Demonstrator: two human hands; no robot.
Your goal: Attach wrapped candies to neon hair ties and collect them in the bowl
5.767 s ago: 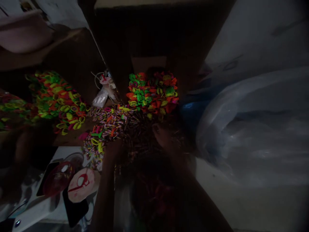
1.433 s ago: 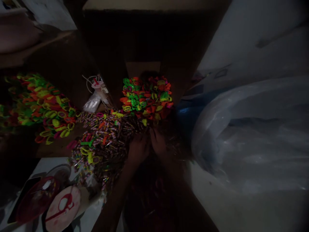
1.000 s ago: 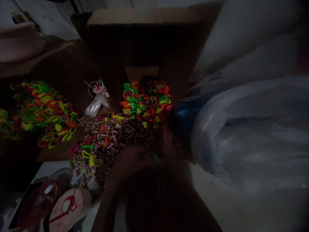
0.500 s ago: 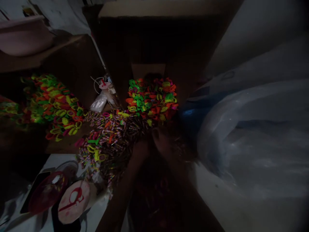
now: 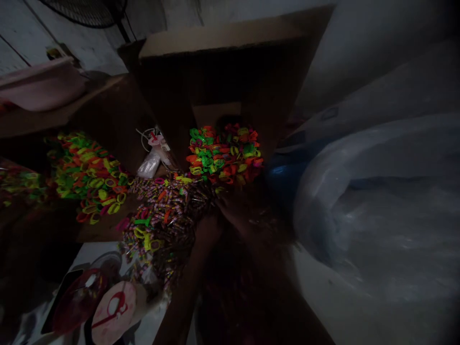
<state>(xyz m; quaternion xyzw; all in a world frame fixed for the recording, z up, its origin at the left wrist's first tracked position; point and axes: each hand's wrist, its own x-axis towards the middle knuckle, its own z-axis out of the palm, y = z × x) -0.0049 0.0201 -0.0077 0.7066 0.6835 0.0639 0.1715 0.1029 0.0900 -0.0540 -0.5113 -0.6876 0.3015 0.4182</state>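
Observation:
The scene is very dark. My left hand (image 5: pixel 207 225) and my right hand (image 5: pixel 235 216) meet close together at the near edge of a heap of small multicoloured wrapped sticks (image 5: pixel 163 211). Their fingers are lost in shadow, so whether they hold anything does not show. Just beyond them lies a pile of neon plastic rings (image 5: pixel 224 153) in green, orange, yellow and pink, in front of a tall brown cardboard box (image 5: pixel 215 62).
A second spread of neon rings (image 5: pixel 88 175) covers the left. A small clear packet (image 5: pixel 149 165) and a white cord lie between the piles. A large clear plastic bag (image 5: pixel 377 201) fills the right. Round red-and-pink lids (image 5: pixel 113 309) sit at the lower left.
My hands have stayed together at the edge of the stick heap, shifting only slightly. The camera has tilted up a little, showing more of the box top and wall.

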